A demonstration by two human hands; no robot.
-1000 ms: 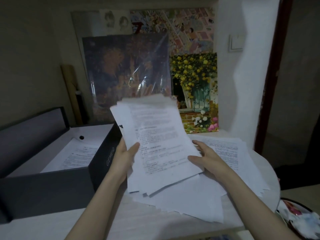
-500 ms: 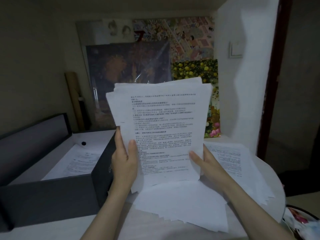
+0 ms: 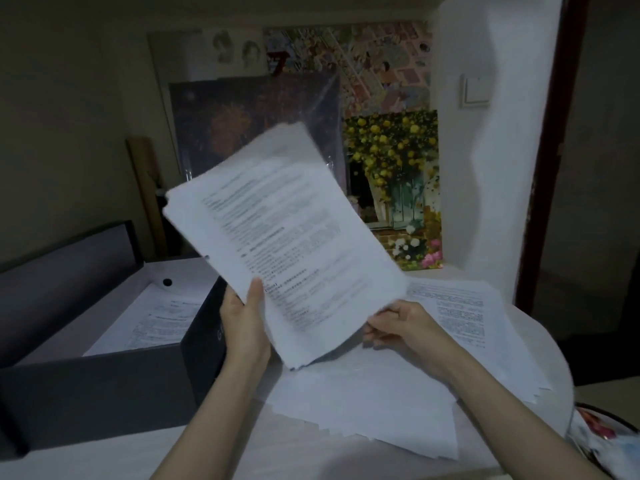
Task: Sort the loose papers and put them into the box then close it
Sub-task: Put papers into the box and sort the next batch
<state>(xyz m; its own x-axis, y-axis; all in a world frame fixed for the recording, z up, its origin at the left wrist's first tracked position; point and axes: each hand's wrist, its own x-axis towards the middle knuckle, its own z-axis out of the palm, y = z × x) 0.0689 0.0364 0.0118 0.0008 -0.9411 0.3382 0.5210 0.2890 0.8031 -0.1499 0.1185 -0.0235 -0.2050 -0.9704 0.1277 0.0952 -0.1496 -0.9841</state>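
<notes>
- Head view: the left hand (image 3: 244, 323) grips the lower left edge of a stack of printed papers (image 3: 287, 244), thumb on the front, fingers behind. The right hand (image 3: 403, 329) pinches the lower right corner of the same stack.
- The stack is held up off the table (image 3: 104, 455), tilted so its top leans away from the grip toward the left.
- Just left of the left hand, and lower, the dark box (image 3: 104, 379) stands open, a sheet already lying inside it; its lid (image 3: 65, 261) stands up on the box's far side.
- Below and to the right of the grip, more loose sheets (image 3: 460, 327) lie fanned across the table.
- Risk, as I judge it: the sheets are unevenly squared and held only at the bottom, so the free top could splay or slide out on the way to the box, or catch its near wall.
</notes>
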